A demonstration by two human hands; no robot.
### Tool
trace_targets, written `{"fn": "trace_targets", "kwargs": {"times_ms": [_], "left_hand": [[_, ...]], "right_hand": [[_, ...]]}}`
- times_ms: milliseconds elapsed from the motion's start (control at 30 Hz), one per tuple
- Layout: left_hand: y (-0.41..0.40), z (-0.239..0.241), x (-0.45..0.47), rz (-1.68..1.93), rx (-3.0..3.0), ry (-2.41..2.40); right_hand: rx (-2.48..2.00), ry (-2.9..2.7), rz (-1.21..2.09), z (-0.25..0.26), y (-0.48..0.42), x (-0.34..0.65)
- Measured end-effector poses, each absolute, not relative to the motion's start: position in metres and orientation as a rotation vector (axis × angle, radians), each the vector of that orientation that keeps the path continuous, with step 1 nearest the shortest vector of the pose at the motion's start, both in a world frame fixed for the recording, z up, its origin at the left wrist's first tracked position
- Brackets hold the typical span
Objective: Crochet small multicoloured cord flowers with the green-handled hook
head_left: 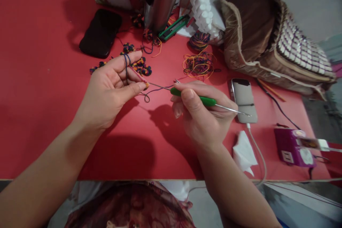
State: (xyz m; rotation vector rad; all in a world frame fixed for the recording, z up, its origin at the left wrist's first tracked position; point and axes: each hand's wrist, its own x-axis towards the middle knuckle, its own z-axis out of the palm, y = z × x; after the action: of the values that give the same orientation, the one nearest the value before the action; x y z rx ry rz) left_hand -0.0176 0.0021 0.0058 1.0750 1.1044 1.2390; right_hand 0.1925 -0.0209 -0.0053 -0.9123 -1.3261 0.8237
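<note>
My left hand (109, 82) pinches a small crocheted piece (146, 85) in yellow and red between thumb and fingertips. Dark blue yarn (126, 67) loops round its raised index finger. In my right hand (205, 114) is a crochet hook (208, 101) with a green handle, held like a pen. Its thin metal shaft points left and reaches the crocheted piece; the tip there is hard to make out. Behind my left hand lie several small crocheted flowers (143, 67) in dark blue and orange. A loose tangle of multicoloured yarn (199, 65) rests beyond my right hand.
A black phone (100, 34) lies at the back left. Near the metal cylinder (167, 0) is a green cutter (173, 28). At right are a phone on a cable (243, 99), a tissue (244, 153), a purple power adapter (294, 148) and a brown bag (267, 39).
</note>
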Motion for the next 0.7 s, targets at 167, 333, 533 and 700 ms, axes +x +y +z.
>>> {"fn": "trace_targets", "kwargs": {"times_ms": [167, 333, 533, 700], "left_hand": [[0.0031, 0.0059, -0.0171, 1.245, 1.039, 1.107], [0.0024, 0.0067, -0.0161, 1.252, 1.045, 1.114], [0.0022, 0.0068, -0.0153, 1.248, 1.057, 1.129], [0.0018, 0.0069, -0.0166, 1.241, 1.041, 1.135]], "right_hand": [[-0.918, -1.320, 0.842, -0.0054, -0.0210, 0.1922], [-0.932, -1.313, 0.835, -0.0065, -0.0204, 0.1916], [-0.952, -1.314, 0.822, -0.0075, -0.0209, 0.1916], [-0.940, -1.323, 0.817, -0.0074, -0.0220, 0.1901]]}}
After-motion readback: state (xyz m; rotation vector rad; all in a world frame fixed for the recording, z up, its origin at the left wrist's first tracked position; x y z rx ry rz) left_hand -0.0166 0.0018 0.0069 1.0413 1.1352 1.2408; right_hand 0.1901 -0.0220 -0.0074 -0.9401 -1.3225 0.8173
